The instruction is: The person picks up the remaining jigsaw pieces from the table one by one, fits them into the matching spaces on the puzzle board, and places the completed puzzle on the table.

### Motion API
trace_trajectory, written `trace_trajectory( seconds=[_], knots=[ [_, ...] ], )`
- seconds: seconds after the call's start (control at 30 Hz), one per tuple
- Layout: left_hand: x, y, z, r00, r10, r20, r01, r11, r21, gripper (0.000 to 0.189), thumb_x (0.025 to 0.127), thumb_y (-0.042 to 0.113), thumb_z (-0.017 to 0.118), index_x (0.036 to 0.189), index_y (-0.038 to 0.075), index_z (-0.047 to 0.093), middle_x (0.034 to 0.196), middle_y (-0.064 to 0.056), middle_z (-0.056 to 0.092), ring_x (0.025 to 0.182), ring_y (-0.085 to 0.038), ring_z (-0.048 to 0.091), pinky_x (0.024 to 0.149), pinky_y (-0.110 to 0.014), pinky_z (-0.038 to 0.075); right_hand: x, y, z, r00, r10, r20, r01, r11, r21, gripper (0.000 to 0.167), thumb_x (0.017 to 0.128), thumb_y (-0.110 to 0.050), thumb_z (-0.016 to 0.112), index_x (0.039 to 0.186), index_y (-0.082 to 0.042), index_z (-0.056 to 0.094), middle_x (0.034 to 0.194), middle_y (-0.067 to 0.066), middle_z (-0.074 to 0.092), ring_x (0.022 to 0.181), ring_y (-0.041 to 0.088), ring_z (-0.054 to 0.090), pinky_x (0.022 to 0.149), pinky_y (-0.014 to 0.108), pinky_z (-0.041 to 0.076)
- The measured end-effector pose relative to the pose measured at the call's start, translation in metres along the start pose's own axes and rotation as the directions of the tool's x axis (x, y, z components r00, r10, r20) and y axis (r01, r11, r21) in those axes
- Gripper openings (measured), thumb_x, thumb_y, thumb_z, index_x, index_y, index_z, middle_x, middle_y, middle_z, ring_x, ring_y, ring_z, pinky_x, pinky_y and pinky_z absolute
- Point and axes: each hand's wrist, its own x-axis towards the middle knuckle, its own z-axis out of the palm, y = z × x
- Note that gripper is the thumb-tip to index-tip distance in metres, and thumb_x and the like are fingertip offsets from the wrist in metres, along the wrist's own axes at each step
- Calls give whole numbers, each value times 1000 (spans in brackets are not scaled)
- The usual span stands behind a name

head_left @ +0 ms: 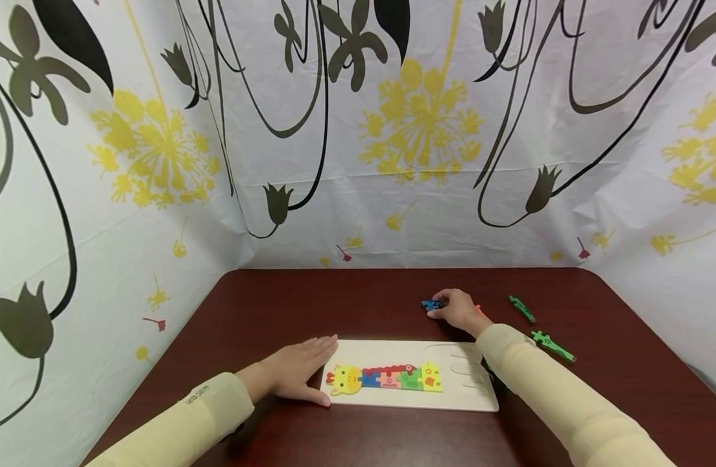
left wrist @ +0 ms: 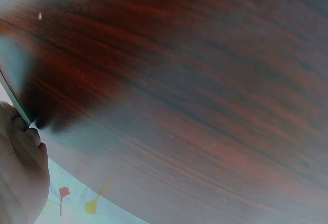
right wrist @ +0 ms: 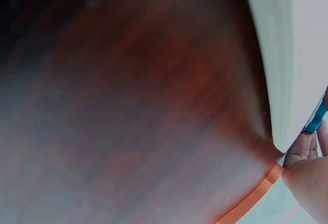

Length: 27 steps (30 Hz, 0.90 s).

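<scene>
My right hand (head_left: 460,310) pinches a blue puzzle piece (head_left: 431,305) beyond the back edge of a pale puzzle board (head_left: 381,350). In the right wrist view, the blue edge of that piece shows by the fingers at the right border. My left hand (head_left: 296,368) rests with straight, spread fingers at the board's left end, thumb along its front corner. Set in the board is a giraffe puzzle: a yellow head piece (head_left: 344,380) at left, then blue, pink, green and yellow body pieces. Outlined leg recesses (head_left: 464,370) lie bare at the board's right.
Two green puzzle pieces lie on the dark table to the right: a small one (head_left: 522,309) farther back and a longer one (head_left: 552,346) beside the right sleeve. An orange piece (right wrist: 251,201) lies near the right hand. Patterned cloth (head_left: 358,162) walls the back and sides.
</scene>
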Motion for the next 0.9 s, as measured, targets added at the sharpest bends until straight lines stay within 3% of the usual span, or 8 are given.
trace_trajectory(
  seconds=[0.47,0.63,0.9],
  knots=[
    [0,1,0,1000,-10,1,10,1000,1,108,80,83,40,157,12,14,162,-2,11,147,-16,12,116,-39,18,-3,-7,-5,1000,-17,-5,17,998,52,38,88,-18,74,119,0,62,118,18,60,98,29,56,82,43,51],
    [0,1,0,1000,-1,-3,1,1000,11,109,80,84,39,157,11,14,162,-3,12,147,-16,12,116,-39,18,-4,-8,-9,999,-37,-3,37,997,63,38,88,-19,74,120,0,62,118,19,60,97,29,56,76,40,51],
    [0,0,0,1000,1,-7,-1,1000,12,109,79,84,39,157,11,15,162,-3,12,147,-17,13,116,-38,18,-5,-9,-15,995,-98,-16,99,992,80,39,88,-20,74,119,0,62,113,18,61,94,28,56,79,42,51]
  ],
)
